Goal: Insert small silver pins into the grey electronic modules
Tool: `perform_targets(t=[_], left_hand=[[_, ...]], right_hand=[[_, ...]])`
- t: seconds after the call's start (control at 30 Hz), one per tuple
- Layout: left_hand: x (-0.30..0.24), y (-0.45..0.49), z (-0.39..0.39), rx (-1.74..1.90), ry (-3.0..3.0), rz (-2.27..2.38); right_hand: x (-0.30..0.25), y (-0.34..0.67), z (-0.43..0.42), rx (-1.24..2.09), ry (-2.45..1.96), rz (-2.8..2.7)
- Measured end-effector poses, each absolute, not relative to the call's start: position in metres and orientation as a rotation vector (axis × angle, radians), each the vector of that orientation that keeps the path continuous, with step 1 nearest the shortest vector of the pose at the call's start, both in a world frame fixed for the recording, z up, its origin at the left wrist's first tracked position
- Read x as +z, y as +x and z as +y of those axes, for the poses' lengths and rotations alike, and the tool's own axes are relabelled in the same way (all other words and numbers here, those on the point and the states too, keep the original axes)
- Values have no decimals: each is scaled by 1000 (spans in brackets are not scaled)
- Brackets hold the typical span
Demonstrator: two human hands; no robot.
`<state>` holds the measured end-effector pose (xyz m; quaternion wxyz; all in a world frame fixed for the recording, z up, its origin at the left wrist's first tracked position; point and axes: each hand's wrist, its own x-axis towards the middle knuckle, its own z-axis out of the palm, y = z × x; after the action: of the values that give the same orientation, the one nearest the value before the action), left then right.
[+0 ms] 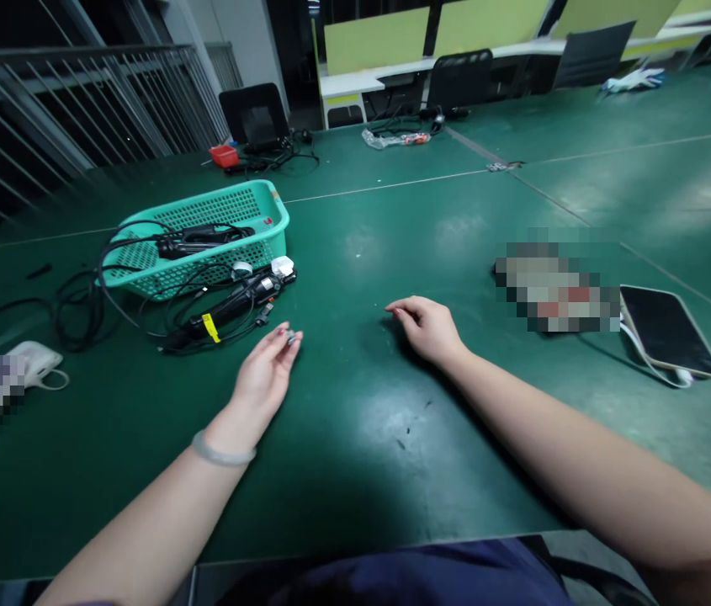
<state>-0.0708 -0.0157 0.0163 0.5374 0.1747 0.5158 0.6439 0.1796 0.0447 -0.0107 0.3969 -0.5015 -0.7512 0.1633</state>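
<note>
My left hand (262, 374), with a pale bangle (224, 450) at the wrist, pinches a small greyish shiny piece (292, 337) between thumb and fingers. It is too small to name. My right hand (427, 326) is above the green table (342, 471), fingers drawn together in a pinch; what is in them, if anything, cannot be made out. Just beyond my left hand lies a black handheld tool (235, 307) with a yellow tag and a cable. Behind that, a turquoise basket (276, 227) contains another black tool (204, 240) and cables.
At the right, a phone (671, 328) with a white cable lies beside a blurred-out object (554, 290). A white device (36, 362) is at the far left. Farther back are a red box (225, 156), a plastic-wrapped item (393, 139), gloves (633, 81) and chairs.
</note>
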Motion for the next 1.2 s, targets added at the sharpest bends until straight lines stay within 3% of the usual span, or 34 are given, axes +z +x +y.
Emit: perform_targets(t=[0.23, 0.4, 0.67, 0.97, 1.2], left_hand=[[14, -137, -35, 1293, 1095, 1898], [18, -140, -33, 1033, 1461, 2048], [-1, -128, -19, 1239, 1341, 1838], [0, 2, 13, 1310, 1154, 1273], [-1, -10, 14, 1354, 1015, 1155]], right_hand=[[-14, 180, 48, 454, -1274, -1917], [-14, 180, 47, 472, -1269, -1925], [-11, 179, 45, 512, -1252, -1953], [-6, 180, 43, 594, -1264, -2084], [5, 186, 37, 753, -1133, -2340]])
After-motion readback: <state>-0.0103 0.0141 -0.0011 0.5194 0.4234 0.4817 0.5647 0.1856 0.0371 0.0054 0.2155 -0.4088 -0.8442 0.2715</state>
